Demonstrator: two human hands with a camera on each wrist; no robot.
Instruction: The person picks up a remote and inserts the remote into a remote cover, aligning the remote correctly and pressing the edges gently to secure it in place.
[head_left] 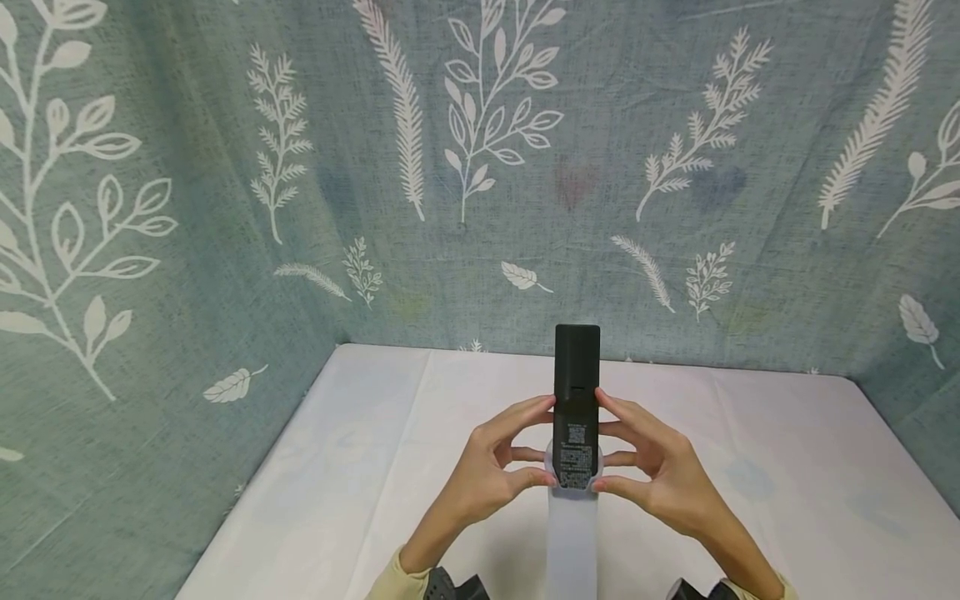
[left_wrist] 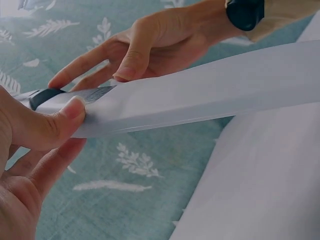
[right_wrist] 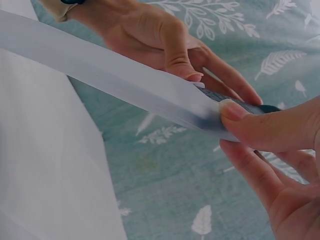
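A black remote control (head_left: 577, 367) stands back side up between my hands, with a printed label and square code on its lower part. Its lower end sits in the mouth of a long whitish plastic sleeve (head_left: 572, 542), which runs down toward me. My left hand (head_left: 487, 467) pinches the left side of the sleeve's mouth, its upper fingertips at the remote's edge. From the other side my right hand (head_left: 663, 467) pinches the mouth, index fingertip against the remote. In the left wrist view the sleeve (left_wrist: 200, 90) looks flat and smooth, and the left thumb (left_wrist: 65, 117) presses its face.
A white-covered table (head_left: 435, 433) lies beneath the hands. Behind and to the sides hangs a blue-green curtain (head_left: 600, 183) with white leaf prints. Dark bands (left_wrist: 245, 12) with devices sit at the wrists over pale yellow sleeve cuffs (head_left: 401, 579).
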